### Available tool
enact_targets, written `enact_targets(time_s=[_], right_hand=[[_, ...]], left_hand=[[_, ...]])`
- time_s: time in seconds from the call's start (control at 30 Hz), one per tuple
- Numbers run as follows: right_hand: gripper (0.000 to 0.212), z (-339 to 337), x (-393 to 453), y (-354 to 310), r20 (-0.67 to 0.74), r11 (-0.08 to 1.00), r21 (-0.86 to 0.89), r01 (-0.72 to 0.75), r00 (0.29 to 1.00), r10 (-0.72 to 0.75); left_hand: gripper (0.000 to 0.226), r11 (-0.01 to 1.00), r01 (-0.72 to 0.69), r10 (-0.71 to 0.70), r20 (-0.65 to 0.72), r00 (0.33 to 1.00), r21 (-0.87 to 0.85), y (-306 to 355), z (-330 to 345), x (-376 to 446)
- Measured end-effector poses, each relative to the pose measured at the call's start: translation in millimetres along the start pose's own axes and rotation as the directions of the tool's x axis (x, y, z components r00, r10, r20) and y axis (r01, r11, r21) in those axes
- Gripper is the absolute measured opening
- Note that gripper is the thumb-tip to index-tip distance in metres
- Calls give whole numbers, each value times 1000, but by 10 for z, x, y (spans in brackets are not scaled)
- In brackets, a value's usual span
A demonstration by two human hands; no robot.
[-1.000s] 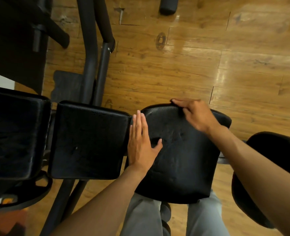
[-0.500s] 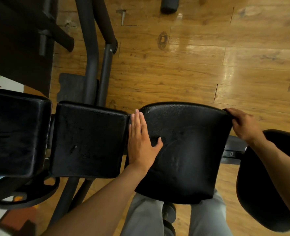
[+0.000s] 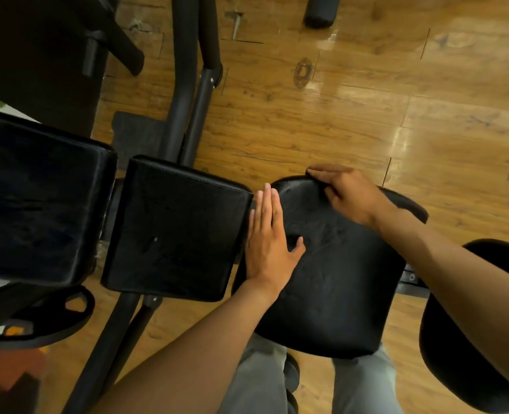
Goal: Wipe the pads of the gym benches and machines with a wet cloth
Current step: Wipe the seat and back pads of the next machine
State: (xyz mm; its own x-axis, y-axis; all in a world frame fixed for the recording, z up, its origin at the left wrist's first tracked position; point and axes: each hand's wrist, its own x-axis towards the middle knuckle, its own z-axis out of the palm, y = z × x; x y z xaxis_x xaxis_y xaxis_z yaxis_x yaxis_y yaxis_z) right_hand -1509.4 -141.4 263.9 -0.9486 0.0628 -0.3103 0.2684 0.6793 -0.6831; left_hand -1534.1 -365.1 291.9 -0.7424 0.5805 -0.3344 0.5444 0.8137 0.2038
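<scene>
Glossy wooden floorboards [image 3: 322, 124] run under a black gym machine seen from above. 3 black pads lie in a row: a large pad [image 3: 38, 198] at the far left, a square middle pad [image 3: 172, 231] just beside it, and a rounded seat pad [image 3: 337, 279] at the centre, over the person's grey trousers [image 3: 256, 380]. Another rounded black pad [image 3: 468, 324] sits at the right edge, partly behind the right forearm.

The left hand [image 3: 266, 243] lies flat on the seat pad's left edge, next to the gap with the middle pad; its 4 fingers are straight and pressed together, the thumb angled out to the right. The right hand [image 3: 349, 194] rests on the seat pad's far edge, fingers curled over the rim (whether a cloth is under them cannot be told, since nothing but dark pad shows there).

Black frame tubes [image 3: 193, 94] run away across the floor beyond the middle pad, and a weight plate [image 3: 41, 321] lies at the lower left.
</scene>
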Motion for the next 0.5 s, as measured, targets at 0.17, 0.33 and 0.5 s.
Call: enact_targets(time_s=[0.17,0.33,0.5], right_hand=[[54,60,340,-469,69,983,-75,168,984,-163],[57,131,251,-405,50,977,-44,207,978,-205],[50,7,-21,190,-51,995,72,-68,996,72]], left_hand=[[108,1000,-21,21,-13,1000,-4,-46,17,-25],[106,1000,26,-26,-36,999,9,19,57,-75],[107,998,45,-44,-44,998,31,47,57,-81]])
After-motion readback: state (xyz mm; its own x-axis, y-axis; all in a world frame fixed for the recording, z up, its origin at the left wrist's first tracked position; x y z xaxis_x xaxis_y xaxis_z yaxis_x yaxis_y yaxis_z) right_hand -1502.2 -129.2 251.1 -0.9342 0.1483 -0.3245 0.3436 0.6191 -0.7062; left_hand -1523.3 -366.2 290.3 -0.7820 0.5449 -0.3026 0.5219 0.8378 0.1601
